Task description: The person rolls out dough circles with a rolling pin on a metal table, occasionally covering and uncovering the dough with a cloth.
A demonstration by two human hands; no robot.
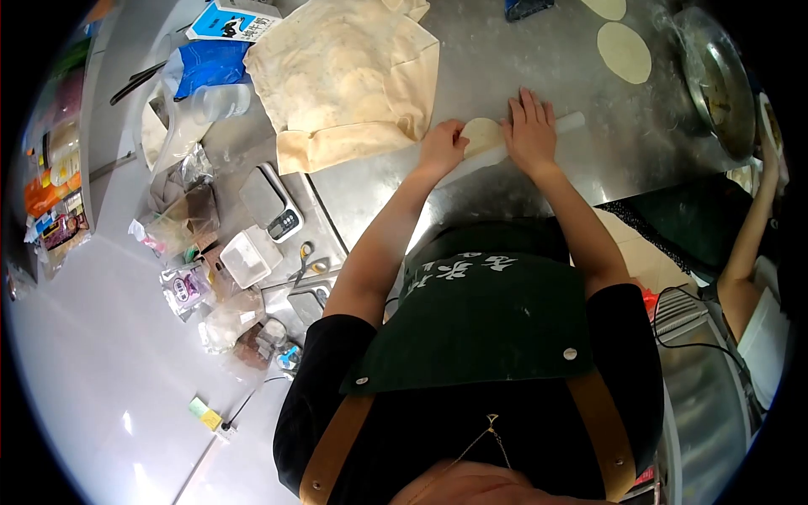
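Observation:
A small flat dough round (481, 135) lies on the steel worktop in front of me. At its left edge, my left hand (442, 151) is closed, with curled fingers pinching the rim. A pale rolling pin (571, 123) runs slantwise across the near side of the round. Over the pin lies my right hand (530, 136), open and flat with its fingers stretched forward. Part of the pin is hidden under that palm. To the left of my hands, a floury cream cloth (345, 76) is spread over something lumpy.
Rolled dough rounds (624, 52) lie at the back right, near a large metal bowl (717, 93). On the left are a kitchen scale (271, 202), scissors (305, 261), a white tub (250, 257) and a milk carton (231, 21). Another person's arm (749, 227) shows at the far right.

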